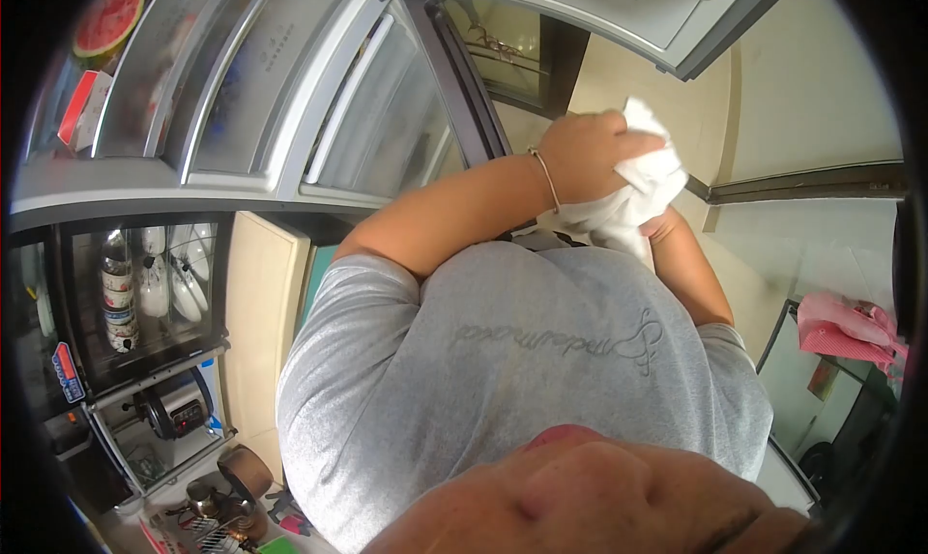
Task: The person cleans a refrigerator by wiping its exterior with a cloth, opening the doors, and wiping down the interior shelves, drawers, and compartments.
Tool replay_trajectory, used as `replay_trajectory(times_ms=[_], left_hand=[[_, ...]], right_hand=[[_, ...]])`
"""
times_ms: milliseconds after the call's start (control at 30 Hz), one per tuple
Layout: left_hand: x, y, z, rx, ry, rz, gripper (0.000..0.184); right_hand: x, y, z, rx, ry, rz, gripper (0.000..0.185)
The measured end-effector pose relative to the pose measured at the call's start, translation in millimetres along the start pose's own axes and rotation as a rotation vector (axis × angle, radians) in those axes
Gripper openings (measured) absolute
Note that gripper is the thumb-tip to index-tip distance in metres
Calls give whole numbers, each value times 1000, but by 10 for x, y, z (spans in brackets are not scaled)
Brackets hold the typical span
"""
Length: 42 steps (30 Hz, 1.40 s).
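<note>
A bunched white cloth is held up in front of my chest. My left hand, with a thin bracelet at its wrist, is closed around the upper part of the cloth. Lower down and to the right, my right hand grips the cloth's other side; most of its fingers are hidden behind the folds. Part of the cloth hangs between the two hands. Just beyond my left forearm stands an open refrigerator with frosted drawers.
A cut watermelon and a red-and-white box sit in the fridge. Its open door spans the top. A glass-fronted cabinet and metal pots are at left; a pink cloth hangs at right.
</note>
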State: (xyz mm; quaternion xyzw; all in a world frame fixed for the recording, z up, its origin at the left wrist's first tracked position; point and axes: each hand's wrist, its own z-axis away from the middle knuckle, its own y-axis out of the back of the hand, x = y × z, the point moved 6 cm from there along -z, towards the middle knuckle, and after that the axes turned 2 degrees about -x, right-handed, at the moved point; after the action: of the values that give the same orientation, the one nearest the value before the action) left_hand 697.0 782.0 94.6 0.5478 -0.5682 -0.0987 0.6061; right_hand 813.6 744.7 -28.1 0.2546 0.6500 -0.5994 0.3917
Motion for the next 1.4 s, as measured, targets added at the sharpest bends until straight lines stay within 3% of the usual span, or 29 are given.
replay_trajectory(times_ms=[67, 100, 133, 200, 267, 300, 367, 433, 500, 533, 567, 600, 633, 667, 733, 800, 833, 867, 967, 1000, 1033, 1133, 1167, 1267, 1400], left_hand=[[-63, -217, 59, -50, -87, -33, 40], [-47, -312, 100, -101, -171, -66, 40], [-52, -317, 120, -101, -170, -66, 40], [-14, -223, 210, -9, -272, 23, 39], [-93, -186, 291, -65, -282, 114, 41], [-157, -161, 326, -121, -297, 207, 43], [-561, 113, 429, 76, -169, -90, 47], [-1317, 418, 630, 330, 256, -242, 58], [-2022, 520, 1077, 470, 711, -356, 73], [-2200, 458, 1213, 482, 709, -356, 73], [-2454, 328, 1422, 433, 891, -225, 81], [-2613, 230, 1577, 377, 1068, -86, 89], [-2601, 249, 1624, 381, 1069, -80, 89], [-2561, 235, 1667, 364, 1064, -2, 90], [-2572, 232, 1740, 350, 1051, 78, 90], [-2617, 246, 1736, 378, 973, 95, 88], [-2605, 269, 1741, 401, 946, 68, 87], [-2610, 282, 1745, 408, 945, 72, 87], [-2627, 286, 1791, 404, 1001, 96, 85], [-2633, 303, 1804, 413, 1006, 97, 85], [-2633, 312, 1793, 407, 994, 80, 85], [-2672, 350, 1826, 409, 962, 107, 85], [-2680, 363, 1831, 406, 948, 111, 84], [-2700, 381, 1837, 416, 940, 149, 83], [-2690, 398, 1829, 392, 964, 183, 83]], right_hand=[[110, 76, 40, -123, 165, 1076, 61], [54, 77, 2, -163, 399, 1236, 66], [35, 86, -90, -163, 399, 1236, 66], [-77, 35, -237, -28, 289, 525, 55], [-190, -203, -297, 123, 250, -119, 47], [-130, -168, -373, 31, 204, -186, 41], [-68, -36, -600, -70, 159, -246, 36], [-4, 35, -901, -266, 216, 699, 23], [453, 382, -1069, -98, -54, 485, 14], [566, 472, -1256, -105, -49, 494, 14], [703, 462, -1511, -300, -127, 434, 12], [778, 514, -1648, -184, 29, 555, 17], [851, 569, -1766, -46, 170, 689, 25], [616, -23, -1695, -70, 112, 956, 39], [717, -369, -2091, -227, -46, 1059, 47], [1006, -245, -2609, -238, 20, 1129, 52], [1004, -353, -2831, -301, 44, 1400, 53], [1120, -355, -3124, -320, 263, 1488, 44], [1367, -287, -3888, -300, -61, 1966, 30], [1165, -618, -3958, -310, -191, 2071, 27], [1121, -811, -4078, -388, -190, 2188, 23], [1121, -1087, -4332, -544, -369, 2260, 25], [1219, -945, -4584, -283, -314, 2179, 27], [1162, -1365, -4612, -486, -310, 2382, 29], [1308, -1246, -4830, -466, -341, 2342, 27]])
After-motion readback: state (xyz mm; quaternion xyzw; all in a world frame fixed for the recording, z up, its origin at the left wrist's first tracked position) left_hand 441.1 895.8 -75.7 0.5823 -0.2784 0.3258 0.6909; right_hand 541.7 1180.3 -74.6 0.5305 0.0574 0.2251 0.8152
